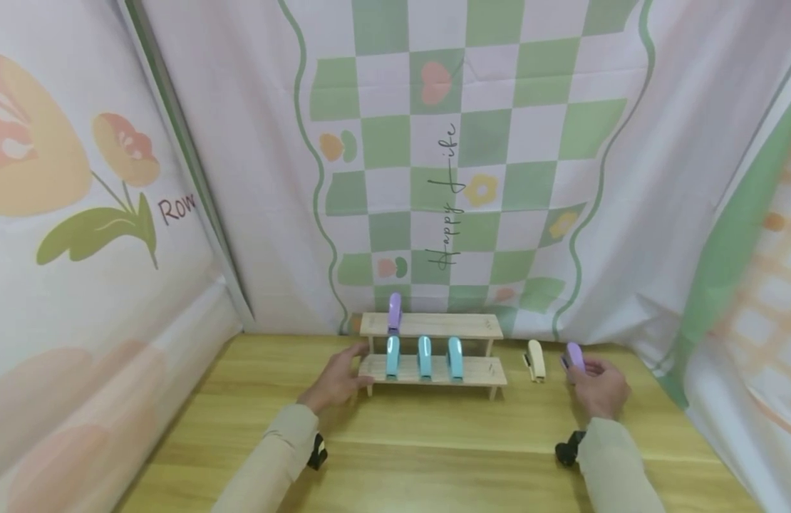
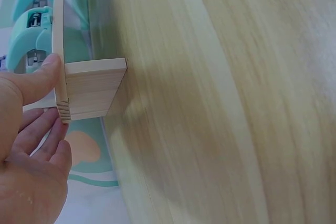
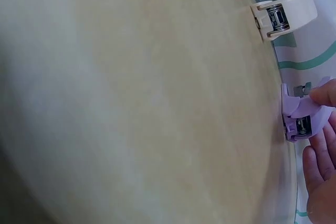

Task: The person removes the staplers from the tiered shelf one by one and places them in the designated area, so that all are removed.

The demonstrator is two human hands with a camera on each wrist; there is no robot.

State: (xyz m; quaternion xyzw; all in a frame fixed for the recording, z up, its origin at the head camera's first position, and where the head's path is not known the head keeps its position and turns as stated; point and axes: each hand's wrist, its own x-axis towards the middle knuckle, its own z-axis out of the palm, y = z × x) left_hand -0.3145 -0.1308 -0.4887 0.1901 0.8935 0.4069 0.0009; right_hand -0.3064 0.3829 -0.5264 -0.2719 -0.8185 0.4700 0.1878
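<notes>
At the left end of a small two-tier wooden shelf (image 1: 434, 377), my left hand (image 1: 334, 381) grips the lower board, its thumb (image 2: 42, 80) against one side of the board and the fingers by its end. Three turquoise staplers stand in a row on that tier; the leftmost stapler (image 1: 392, 356) is closest to this hand. On the upper tier, at its left, is a purple stapler (image 1: 394, 313). To the right of the shelf, my right hand (image 1: 601, 388) holds another purple stapler (image 3: 304, 109) between thumb and fingers, at the table surface. A cream stapler (image 1: 535, 360) stands just left of it.
The wood-grain table (image 1: 434, 442) extends in front of the shelf. Behind it hangs a green-and-white checked cloth (image 1: 434, 178), and a printed curtain (image 1: 100, 320) closes the left side. Each wrist carries a black camera mount (image 1: 569, 449).
</notes>
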